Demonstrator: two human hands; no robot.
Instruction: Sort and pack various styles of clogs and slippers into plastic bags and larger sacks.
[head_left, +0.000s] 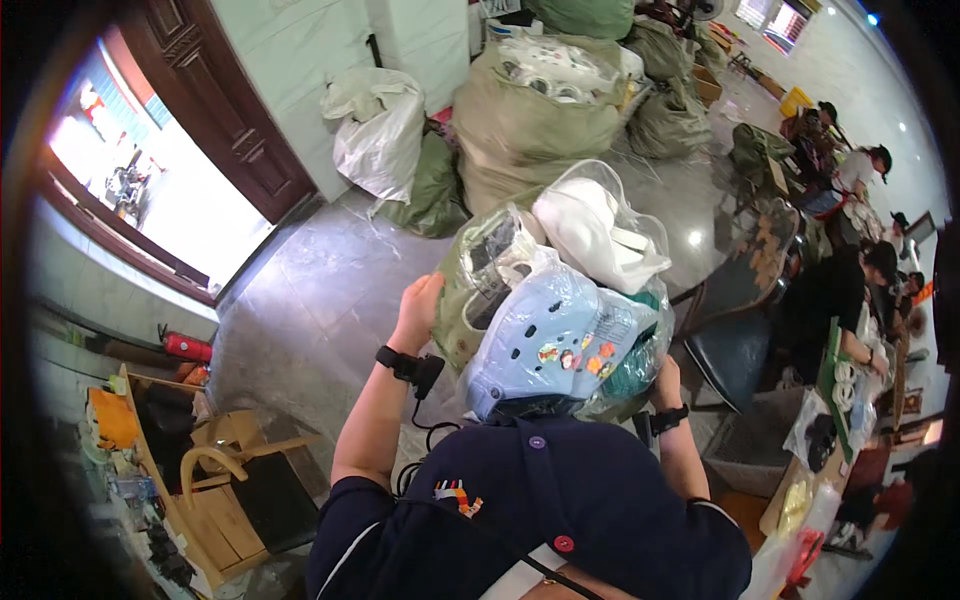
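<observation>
In front of my chest I carry a full olive woven sack (452, 318). A light-blue clog (535, 325) with colourful charms lies on top, wrapped in clear plastic. Behind it a white pair of shoes (590, 225) sits in another clear bag. To the left is a grey-and-black bagged shoe (490, 255), and teal footwear (640, 355) shows at the right. My left hand (420, 305) is closed on the sack's left side, its fingertips partly hidden. My right hand (667, 382) is closed against the right side, its fingers mostly hidden behind the load.
A large stuffed sack (535, 120) stands ahead, beside a white sack (375, 130). A doorway with a brown wooden door (215, 90) opens at the left. At right are a dark chair (735, 345), a grey crate (765, 435) and several people seated at tables. A wooden chair (215, 500) stands lower left.
</observation>
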